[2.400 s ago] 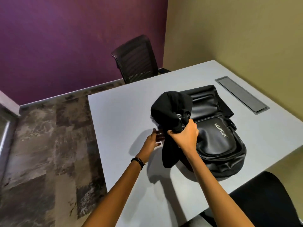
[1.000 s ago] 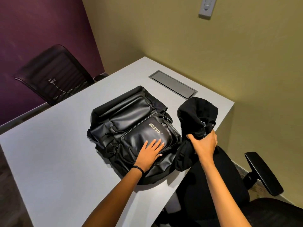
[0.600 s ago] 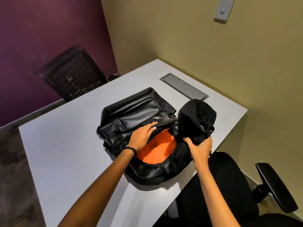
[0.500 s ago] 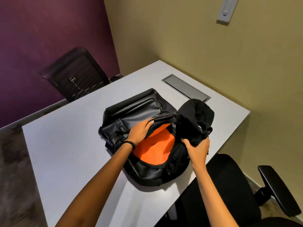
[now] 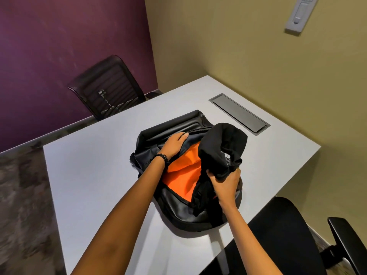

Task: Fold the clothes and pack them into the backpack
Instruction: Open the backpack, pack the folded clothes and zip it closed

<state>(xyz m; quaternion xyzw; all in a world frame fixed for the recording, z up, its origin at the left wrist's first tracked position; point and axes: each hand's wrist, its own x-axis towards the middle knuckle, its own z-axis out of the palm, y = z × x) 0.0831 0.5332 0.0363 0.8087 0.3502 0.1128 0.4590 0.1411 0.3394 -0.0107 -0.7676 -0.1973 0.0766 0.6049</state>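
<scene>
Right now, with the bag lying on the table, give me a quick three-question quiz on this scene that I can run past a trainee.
1. True or false: the backpack is zipped shut.
2. What does the right grip hold? A) the black garment; B) the backpack's strap; C) nothing.
3. Fill in: the left grip presses the flap back, and the lining showing in the opening is coloured ____.

Key: 1 false, the main compartment gapes open. 2 A, bunched just over the opening. 3 orange.
</scene>
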